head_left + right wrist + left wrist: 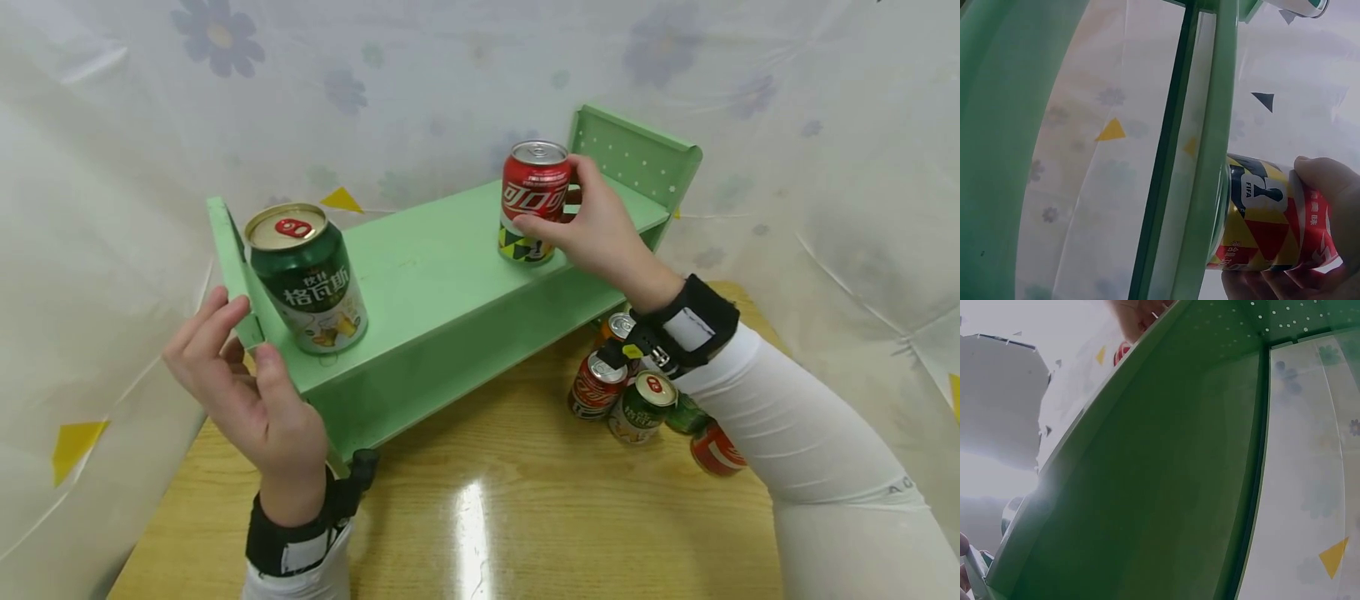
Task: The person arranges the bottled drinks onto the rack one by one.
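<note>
A red cola can [534,200] stands upright at the front edge of the green shelf's [427,250] top board, right of its middle. My right hand [600,221] grips this can, thumb across the front and fingers round the far side. The right wrist view shows the cola can [1266,215] with its base at the board's edge. At the shelf's left end stands a green kvass can [309,279] with a gold lid and red tab. My left hand [251,383] is beside the shelf's left end panel, fingers loosely bent, holding nothing.
Several cans cluster on the wooden table [465,500] below the right forearm, among them a cola can [597,383], a kvass can [642,406] and a red can lying over [717,450]. The shelf's perforated right end panel [633,154] rises above the top board. Plastic sheeting [420,92] surrounds the table.
</note>
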Demonstrator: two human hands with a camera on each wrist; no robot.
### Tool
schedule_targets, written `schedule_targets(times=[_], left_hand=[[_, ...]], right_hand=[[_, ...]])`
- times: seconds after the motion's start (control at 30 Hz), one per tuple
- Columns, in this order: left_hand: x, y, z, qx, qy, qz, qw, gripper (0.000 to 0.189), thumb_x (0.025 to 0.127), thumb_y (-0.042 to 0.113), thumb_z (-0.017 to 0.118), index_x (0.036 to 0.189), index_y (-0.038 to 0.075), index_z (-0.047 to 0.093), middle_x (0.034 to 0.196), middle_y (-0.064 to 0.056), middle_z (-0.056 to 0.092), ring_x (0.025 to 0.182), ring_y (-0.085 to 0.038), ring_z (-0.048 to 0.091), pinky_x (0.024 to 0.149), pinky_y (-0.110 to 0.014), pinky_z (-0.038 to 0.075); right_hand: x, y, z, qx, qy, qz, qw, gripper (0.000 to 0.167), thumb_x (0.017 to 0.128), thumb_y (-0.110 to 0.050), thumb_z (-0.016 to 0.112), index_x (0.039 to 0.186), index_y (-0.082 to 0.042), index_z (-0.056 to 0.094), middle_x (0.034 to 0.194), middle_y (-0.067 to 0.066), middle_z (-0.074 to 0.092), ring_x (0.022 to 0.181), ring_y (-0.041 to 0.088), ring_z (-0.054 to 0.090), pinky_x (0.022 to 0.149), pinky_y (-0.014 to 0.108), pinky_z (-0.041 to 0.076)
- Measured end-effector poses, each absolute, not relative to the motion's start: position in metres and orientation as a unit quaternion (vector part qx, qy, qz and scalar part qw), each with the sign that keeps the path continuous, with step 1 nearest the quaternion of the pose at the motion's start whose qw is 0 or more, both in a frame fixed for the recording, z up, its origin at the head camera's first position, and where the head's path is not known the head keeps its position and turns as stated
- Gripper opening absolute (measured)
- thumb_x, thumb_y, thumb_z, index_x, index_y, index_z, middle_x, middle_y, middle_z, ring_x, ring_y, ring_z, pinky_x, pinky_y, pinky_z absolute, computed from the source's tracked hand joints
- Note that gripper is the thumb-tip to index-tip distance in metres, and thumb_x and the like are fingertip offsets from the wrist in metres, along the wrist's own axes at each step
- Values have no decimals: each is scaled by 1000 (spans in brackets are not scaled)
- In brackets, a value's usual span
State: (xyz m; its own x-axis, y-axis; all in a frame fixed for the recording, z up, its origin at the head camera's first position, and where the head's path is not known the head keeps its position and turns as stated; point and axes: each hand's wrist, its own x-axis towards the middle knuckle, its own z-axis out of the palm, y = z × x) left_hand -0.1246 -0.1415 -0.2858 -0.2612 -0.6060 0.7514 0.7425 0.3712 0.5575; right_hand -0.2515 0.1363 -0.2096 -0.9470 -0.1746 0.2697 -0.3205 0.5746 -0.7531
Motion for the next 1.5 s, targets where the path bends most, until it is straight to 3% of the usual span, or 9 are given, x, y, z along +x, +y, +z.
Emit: schedule_targets(times=[0.43,1.5], left_hand=[[-125,-140,-287,-60,-568,-555,605,30,86,-2,39,110,-14,54,125,-14,49,131,-31,45,86,-21,33],[-122,-139,-284,-58,-561,-559,607,30,86,-2,39,109,-13,54,124,-16,49,129,-31,45,85,-21,34]], right_hand=[[-261,147,-215,196,-863,460,68,71,94,-22,74,155,-14,39,150,8,52,137,28,54,108,47,45],[-259,138,-221,203,-857,469,67,74,92,-20,77,155,-13,39,148,9,54,134,26,54,110,47,43]])
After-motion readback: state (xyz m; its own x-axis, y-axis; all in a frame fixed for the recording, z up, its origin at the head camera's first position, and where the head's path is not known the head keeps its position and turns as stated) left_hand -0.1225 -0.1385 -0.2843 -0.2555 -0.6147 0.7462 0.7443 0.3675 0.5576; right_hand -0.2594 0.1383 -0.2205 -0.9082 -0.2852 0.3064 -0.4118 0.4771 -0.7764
